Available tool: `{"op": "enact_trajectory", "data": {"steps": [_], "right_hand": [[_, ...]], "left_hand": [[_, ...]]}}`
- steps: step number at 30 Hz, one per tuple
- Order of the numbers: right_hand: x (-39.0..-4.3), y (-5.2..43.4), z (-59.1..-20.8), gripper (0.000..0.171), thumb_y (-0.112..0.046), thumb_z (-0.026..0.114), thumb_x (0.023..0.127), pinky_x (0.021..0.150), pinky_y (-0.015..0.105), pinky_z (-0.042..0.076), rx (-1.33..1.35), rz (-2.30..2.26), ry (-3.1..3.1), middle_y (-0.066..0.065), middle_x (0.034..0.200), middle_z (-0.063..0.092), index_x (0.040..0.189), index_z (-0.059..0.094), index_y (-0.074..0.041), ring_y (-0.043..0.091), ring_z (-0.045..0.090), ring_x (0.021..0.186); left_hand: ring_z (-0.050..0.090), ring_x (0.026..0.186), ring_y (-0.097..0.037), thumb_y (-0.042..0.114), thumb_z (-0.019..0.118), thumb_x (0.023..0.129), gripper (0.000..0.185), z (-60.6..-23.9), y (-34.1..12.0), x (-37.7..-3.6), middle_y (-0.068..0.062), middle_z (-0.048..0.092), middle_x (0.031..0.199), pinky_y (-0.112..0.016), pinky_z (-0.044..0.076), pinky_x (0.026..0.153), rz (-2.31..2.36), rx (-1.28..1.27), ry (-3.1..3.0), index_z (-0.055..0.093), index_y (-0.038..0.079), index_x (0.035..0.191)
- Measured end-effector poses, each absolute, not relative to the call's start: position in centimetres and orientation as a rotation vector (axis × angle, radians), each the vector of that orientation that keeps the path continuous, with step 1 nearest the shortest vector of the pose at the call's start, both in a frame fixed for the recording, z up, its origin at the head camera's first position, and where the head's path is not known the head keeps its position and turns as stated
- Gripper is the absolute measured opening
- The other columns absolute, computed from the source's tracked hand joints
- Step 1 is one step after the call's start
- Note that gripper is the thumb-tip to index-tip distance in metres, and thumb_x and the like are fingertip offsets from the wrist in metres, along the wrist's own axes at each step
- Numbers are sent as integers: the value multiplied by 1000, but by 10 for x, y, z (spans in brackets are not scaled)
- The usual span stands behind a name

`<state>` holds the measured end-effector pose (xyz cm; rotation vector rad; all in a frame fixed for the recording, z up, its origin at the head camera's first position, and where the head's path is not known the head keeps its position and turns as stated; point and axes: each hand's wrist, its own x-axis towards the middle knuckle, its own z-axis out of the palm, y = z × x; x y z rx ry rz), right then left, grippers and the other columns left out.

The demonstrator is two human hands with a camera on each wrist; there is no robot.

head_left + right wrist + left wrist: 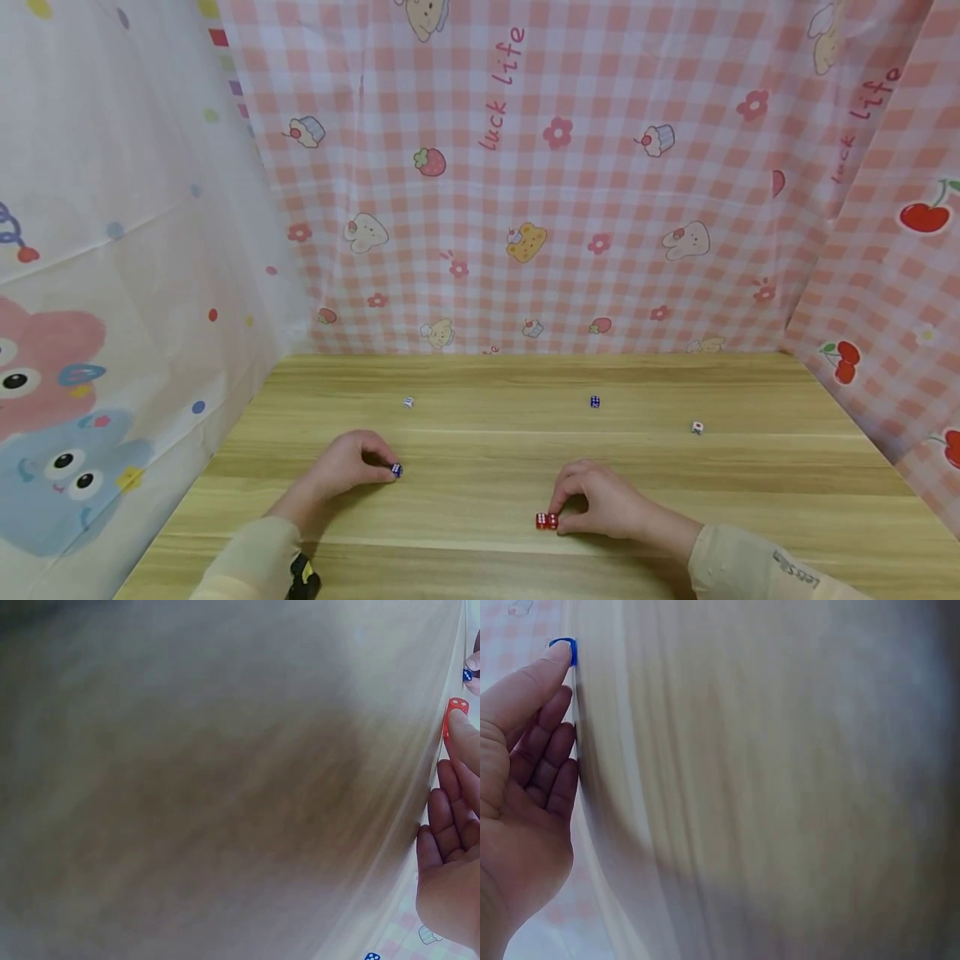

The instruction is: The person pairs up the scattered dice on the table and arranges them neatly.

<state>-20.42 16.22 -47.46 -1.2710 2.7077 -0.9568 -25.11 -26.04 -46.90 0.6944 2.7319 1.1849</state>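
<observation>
Between thumb and forefinger, my left hand (352, 462) pinches a small blue die (397, 470) with white pips, low over the wooden table. In the left wrist view the thumb covers much of that blue die (574, 652), and the other fingers curl loosely below it. My right hand (600, 504) pinches a red die (552, 521) by its sides, nearer the front of the table. Just left of it, side by side, sits another red die (541, 521). The right wrist view shows red (457, 706) at the thumb tip, partly hidden by the thumb.
Farther back on the wooden table (480, 450) lie a white die (408, 402) at left, a blue die (595, 402) right of centre and a white die (697, 427) at right. A pink checked cloth (555, 192) hangs behind the table, with more cloth at both sides.
</observation>
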Motion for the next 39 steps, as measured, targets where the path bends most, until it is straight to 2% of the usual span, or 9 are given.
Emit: {"op": "enact_trajectory", "data": {"steps": [39], "right_hand": [[-205,163,-476,16,-27,86,76,89,35,46,-1250,-964,2705,-21,95,60,85,74,-29,6,55,97]], "left_hand": [[57,81,-7,16,87,76,11,-471,-181,-259,12,65,82,-28,46,78,1097,810,2679,77,16,82]]}}
